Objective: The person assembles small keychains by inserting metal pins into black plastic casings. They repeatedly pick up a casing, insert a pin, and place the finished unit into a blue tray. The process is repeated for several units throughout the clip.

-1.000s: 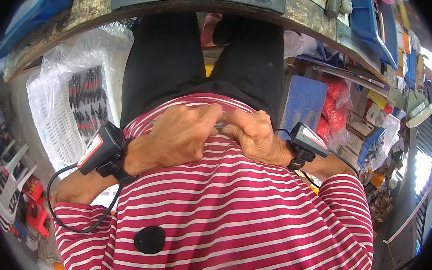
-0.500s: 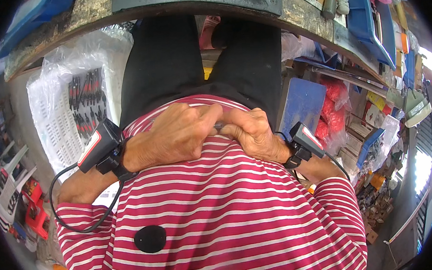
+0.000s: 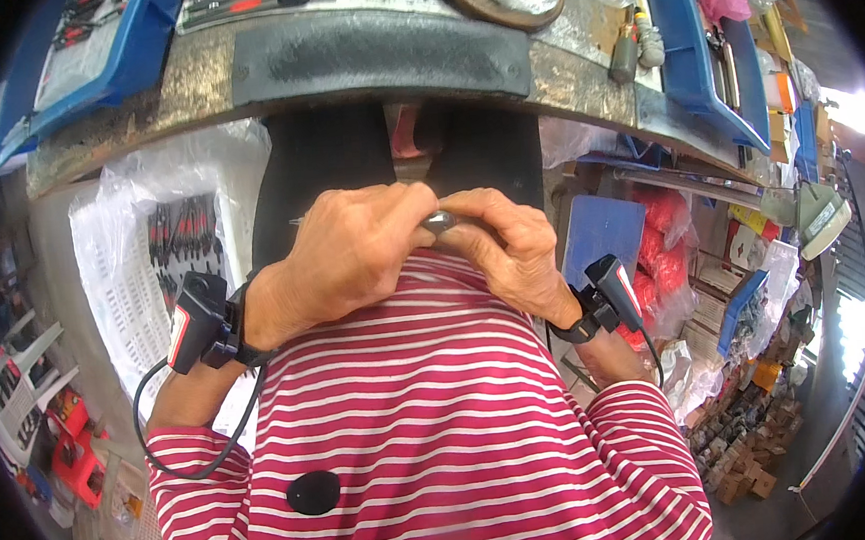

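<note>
My left hand (image 3: 349,251) and my right hand (image 3: 514,252) meet in front of my waist, their fingertips almost touching. Between them shows a small, rounded, shiny dark metal piece (image 3: 439,221). The thumb and forefinger of my right hand pinch it. My left hand is curled closed against its other side, and a thin pale tip (image 3: 296,220) pokes out beyond its knuckles. The fingers hide most of what is held, so its full shape cannot be told.
Ahead is a worn workbench (image 3: 180,97) with a black padded edge (image 3: 378,58). Blue bins (image 3: 124,86) stand at its ends. At left, a white crate (image 3: 111,262) holds several red-and-black tools (image 3: 184,232). Red bags (image 3: 655,219) and a blue panel (image 3: 600,233) are at right.
The view has shifted, bringing more of the benchtop into sight. My hands sit slightly higher against my body, and the shiny metal piece between them shows more plainly.
</note>
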Demonstrator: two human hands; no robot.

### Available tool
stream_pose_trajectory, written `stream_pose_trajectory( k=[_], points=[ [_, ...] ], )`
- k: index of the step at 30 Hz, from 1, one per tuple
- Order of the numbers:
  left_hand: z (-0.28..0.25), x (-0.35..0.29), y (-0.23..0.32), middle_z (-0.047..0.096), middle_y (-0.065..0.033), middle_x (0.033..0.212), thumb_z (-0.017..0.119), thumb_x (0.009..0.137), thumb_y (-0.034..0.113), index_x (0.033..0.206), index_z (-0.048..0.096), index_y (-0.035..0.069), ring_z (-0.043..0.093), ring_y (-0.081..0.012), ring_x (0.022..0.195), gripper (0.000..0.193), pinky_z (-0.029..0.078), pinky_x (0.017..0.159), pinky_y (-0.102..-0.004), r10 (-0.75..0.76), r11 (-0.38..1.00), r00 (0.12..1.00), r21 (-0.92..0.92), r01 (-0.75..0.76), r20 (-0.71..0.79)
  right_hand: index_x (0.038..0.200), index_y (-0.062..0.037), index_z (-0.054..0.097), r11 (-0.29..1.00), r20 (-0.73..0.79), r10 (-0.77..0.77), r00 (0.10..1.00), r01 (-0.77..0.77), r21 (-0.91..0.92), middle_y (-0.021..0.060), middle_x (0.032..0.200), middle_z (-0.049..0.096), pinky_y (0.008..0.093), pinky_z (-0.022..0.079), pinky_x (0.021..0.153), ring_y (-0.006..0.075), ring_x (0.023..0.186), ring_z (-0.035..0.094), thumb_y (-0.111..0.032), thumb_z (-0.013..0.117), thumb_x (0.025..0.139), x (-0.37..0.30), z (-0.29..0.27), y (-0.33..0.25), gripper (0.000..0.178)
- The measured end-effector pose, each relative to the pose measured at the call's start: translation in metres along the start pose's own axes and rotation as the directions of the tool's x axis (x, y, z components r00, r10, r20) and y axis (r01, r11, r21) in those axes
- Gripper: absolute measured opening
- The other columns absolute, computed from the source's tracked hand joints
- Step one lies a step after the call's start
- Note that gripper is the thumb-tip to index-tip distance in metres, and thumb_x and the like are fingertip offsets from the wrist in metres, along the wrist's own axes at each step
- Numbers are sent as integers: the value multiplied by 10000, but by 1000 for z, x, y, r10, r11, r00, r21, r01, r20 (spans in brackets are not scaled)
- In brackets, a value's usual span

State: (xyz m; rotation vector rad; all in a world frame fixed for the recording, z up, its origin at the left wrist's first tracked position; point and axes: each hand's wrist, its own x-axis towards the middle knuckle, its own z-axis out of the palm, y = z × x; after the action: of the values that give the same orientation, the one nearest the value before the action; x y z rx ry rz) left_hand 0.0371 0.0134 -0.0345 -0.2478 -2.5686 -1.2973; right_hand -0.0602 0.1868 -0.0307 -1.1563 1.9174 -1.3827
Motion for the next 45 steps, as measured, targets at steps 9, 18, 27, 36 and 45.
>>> stream_pose_trajectory(
  k=[9,18,27,36,45],
  points=[
    [-20,49,-8,571,-111,714,677,711,51,890,523,30,595,-291,661,237,453,536,-380,184,977,980,120,-174,-72,955,-19,657,972,-202,-185,962,149,-183,49,729,621,218,393,475,90,509,517,-26,681,789,35,-24,-9,168],
    [-37,98,-15,566,-99,733,676,688,52,908,541,27,599,-275,682,259,477,573,-360,328,921,921,287,-263,-211,1016,14,594,996,-415,-87,906,81,-33,72,789,613,230,462,506,95,580,594,-3,662,825,69,-40,-18,203],
    [-29,93,-14,522,-72,705,634,709,70,904,542,22,552,-240,633,221,450,546,-334,341,901,926,339,-272,-163,986,30,596,971,-440,-217,871,145,-191,137,805,608,277,480,553,211,639,622,17,691,776,62,-38,-5,231],
    [-20,75,-14,529,-83,722,605,713,72,920,570,-22,539,-205,606,230,435,513,-301,421,857,890,400,-326,-176,970,36,602,924,-395,-329,858,206,-323,141,770,620,299,488,556,249,641,625,11,715,745,49,-32,-6,253],
    [-17,65,-13,562,-96,756,626,694,80,898,599,-40,533,-175,588,238,416,483,-272,517,797,825,480,-366,-230,976,54,606,887,-357,-405,841,268,-375,151,746,629,305,502,550,270,645,640,13,733,721,44,-27,-9,289]
  ],
)
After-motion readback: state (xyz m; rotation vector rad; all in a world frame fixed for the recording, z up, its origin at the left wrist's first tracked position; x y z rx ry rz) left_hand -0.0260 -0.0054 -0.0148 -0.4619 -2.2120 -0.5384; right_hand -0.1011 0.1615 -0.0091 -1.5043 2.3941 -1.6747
